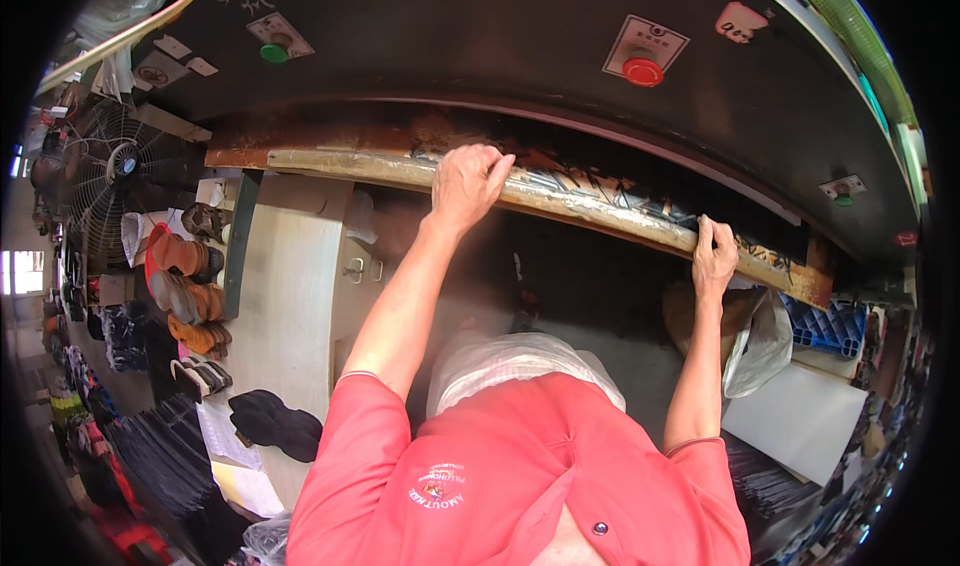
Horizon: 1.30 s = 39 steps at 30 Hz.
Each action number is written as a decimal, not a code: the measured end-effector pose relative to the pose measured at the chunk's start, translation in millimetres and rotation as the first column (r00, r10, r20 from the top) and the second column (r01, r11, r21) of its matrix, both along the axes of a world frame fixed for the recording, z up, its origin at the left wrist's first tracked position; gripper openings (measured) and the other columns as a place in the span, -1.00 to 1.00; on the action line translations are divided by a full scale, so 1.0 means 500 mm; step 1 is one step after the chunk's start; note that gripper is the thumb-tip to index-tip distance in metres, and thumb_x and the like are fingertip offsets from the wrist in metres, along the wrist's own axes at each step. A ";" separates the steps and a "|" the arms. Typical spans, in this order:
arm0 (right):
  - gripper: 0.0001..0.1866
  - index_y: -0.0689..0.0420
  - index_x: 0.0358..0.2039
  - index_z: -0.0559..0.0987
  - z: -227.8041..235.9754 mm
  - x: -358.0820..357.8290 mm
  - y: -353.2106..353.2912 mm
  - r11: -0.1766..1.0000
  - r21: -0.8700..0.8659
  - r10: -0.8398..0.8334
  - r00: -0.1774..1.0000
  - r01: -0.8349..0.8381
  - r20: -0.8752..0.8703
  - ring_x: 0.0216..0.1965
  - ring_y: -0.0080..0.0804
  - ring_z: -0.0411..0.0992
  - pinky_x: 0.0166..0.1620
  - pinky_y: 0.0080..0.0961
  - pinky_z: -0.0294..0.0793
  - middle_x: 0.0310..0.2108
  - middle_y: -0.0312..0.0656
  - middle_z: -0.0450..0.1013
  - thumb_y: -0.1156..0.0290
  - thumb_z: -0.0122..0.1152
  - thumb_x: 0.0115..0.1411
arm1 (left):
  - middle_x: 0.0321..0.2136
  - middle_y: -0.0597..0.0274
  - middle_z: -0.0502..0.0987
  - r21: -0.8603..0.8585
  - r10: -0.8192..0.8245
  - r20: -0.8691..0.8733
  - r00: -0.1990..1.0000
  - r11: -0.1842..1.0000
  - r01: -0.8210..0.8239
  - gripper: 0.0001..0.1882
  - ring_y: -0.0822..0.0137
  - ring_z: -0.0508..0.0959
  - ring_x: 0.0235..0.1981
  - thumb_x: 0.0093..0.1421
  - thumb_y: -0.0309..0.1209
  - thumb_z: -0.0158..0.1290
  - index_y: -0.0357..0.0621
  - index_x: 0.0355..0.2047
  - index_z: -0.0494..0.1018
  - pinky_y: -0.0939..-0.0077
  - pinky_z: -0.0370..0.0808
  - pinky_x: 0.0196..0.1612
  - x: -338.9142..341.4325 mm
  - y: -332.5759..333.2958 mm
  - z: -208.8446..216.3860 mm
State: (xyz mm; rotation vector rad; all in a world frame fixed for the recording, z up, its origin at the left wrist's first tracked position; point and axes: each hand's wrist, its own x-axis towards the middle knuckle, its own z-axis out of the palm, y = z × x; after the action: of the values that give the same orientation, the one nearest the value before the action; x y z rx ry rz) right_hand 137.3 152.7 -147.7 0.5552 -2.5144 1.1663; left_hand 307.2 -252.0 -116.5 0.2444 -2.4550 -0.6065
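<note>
A long, worn wooden rail [590, 206] runs across in front of me, below a large dark machine panel [480, 51]. My left hand [468, 188] is closed over the rail left of the middle, its thumb stretched along the top. Farther right, my right hand [714, 254] has its fingers curled over the same rail. Thin dark scraps [645, 204] lie in the recess behind the rail, between and beyond my hands. On the panel sit a red push button [642, 72] and a green button [273, 54]. My fingertips are partly hidden.
A pale cabinet [285, 286] stands left of my legs, with black sole-shaped pieces [275, 426] nearby. Stacked orange and grey shoes [185, 256] and a fan [122, 161] are farther left. At right are a whitish sack [760, 346], a blue crate [825, 326] and a white board [795, 421].
</note>
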 end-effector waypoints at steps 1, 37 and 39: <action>-0.78 0.28 -0.21 0.71 -0.001 0.012 0.003 1.000 -0.004 -0.025 0.999 0.026 0.036 -0.32 -0.23 0.51 -0.16 -0.37 0.47 -0.36 -0.08 0.54 0.36 0.28 0.44 | -0.51 0.05 0.60 -0.005 0.002 -0.022 1.000 1.000 -0.002 -0.79 -0.06 0.62 -0.40 0.27 -0.37 0.30 -0.19 -0.47 0.60 0.06 0.54 -0.28 0.011 0.007 0.000; 0.01 0.45 0.41 0.36 0.235 0.454 -0.380 0.694 -0.656 0.706 0.460 -0.297 0.538 0.28 -0.18 0.44 0.38 -0.31 0.34 0.27 0.09 0.47 0.40 0.55 -0.07 | 0.31 -0.30 0.47 0.183 -0.004 0.123 0.992 0.983 -0.019 -0.39 -0.20 0.38 0.42 0.44 -0.24 0.15 -0.42 0.35 0.38 -0.08 0.21 0.50 0.360 0.044 0.078; 0.00 0.44 0.42 0.34 0.221 0.477 -0.366 0.661 -0.724 0.721 0.434 -0.197 0.540 0.33 -0.16 0.39 0.43 -0.29 0.27 0.31 0.09 0.43 0.37 0.52 -0.04 | 0.31 -0.38 0.44 0.557 -0.100 0.064 0.993 0.829 0.047 -0.24 -0.17 0.36 0.44 0.40 -0.06 0.25 -0.47 0.34 0.37 -0.04 0.18 0.52 0.372 0.082 0.105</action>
State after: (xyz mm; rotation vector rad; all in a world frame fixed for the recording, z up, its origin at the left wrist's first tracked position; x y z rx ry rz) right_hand 375.9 -30.1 -37.5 0.7263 -2.3905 2.8789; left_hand 493.1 -211.2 -64.0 0.4135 -2.3197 -1.3730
